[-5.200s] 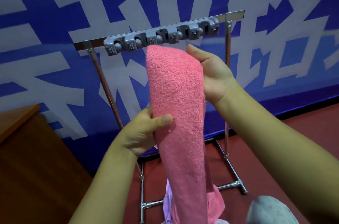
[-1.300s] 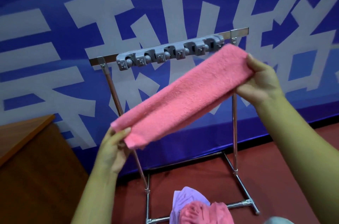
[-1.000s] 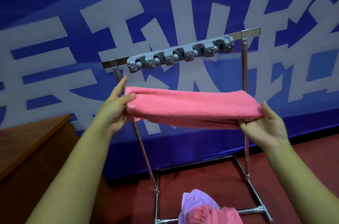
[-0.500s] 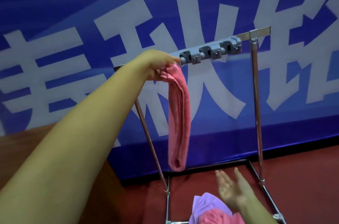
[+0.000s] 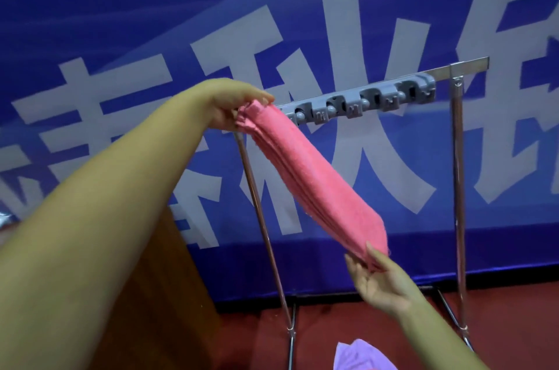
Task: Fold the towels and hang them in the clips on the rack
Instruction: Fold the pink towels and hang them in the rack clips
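A folded pink towel (image 5: 314,185) slants down to the right from the left end of the grey clip strip (image 5: 363,101) on the metal rack (image 5: 458,157). My left hand (image 5: 233,103) grips the towel's top end against the strip's left clips, which it hides. My right hand (image 5: 378,282) is under the towel's lower end, fingers straight and touching it, lifting it to the right. Three clips to the right stand free.
A purple towel (image 5: 360,356) lies on the red floor by the rack's base. A wooden table (image 5: 157,294) stands at the left, behind my left arm. A blue banner with large white characters covers the wall behind.
The towel hung straight down from my left hand half a second ago. My right hand has risen from near the floor and pushed the towel's lower end up and to the right.
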Action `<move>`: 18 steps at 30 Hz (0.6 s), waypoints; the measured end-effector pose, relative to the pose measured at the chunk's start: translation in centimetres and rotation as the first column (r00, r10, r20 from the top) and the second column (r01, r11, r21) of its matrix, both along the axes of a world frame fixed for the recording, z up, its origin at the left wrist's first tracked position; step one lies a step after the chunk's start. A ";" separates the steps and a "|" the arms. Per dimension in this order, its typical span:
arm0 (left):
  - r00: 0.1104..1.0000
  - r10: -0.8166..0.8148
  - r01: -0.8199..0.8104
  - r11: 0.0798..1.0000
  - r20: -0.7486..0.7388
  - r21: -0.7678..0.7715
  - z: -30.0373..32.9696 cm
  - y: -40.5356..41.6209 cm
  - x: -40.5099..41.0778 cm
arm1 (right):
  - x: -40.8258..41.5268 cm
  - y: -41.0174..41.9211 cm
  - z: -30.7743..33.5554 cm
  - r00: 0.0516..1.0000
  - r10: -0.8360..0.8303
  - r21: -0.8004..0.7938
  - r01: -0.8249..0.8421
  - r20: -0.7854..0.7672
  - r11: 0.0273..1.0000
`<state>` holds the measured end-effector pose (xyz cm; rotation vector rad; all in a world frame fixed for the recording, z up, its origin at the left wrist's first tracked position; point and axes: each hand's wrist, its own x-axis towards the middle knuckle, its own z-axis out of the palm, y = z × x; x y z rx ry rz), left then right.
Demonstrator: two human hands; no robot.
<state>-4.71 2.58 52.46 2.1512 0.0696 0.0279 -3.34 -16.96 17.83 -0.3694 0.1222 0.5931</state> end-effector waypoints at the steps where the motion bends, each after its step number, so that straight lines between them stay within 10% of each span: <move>1: 1.000 0.019 -0.019 0.999 -0.011 -0.027 -0.3 1.6 0.2 | 0.4 -0.6 0.7 1.000 -0.026 0.002 0.026 0.011 1.000; 9: 0.998 -0.025 0.039 0.970 0.060 -0.238 -1.3 9.0 0.5 | 2.2 -1.6 6.1 0.946 -0.257 0.127 0.235 0.197 0.964; 18: 0.968 -0.197 0.231 0.941 0.154 -0.248 3.2 2.2 -0.6 | 1.1 3.7 2.6 0.976 -0.209 0.377 0.219 -0.067 0.900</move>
